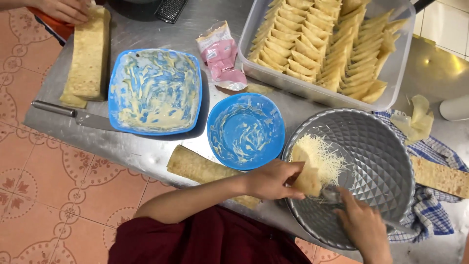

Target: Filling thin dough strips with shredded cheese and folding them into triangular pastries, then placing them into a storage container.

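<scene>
Over the grey bowl (376, 161), the left hand (273, 180) pinches a folded wrapper (308, 178) while the right hand (364, 226) grips a spoon (332, 195), filling it with shredded cheese (320, 154); sealing likely comes next.

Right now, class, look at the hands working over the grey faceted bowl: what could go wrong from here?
1. The left hand holds the folded pastry wrapper tilted over the grey faceted metal bowl; the pale shredded filling might spill out.
2. The right hand works a metal spoon close to the thin wrapper, which could tear.
3. The long strip of pastry sheet lies at the steel table edge under the forearm and could be knocked off.
</scene>
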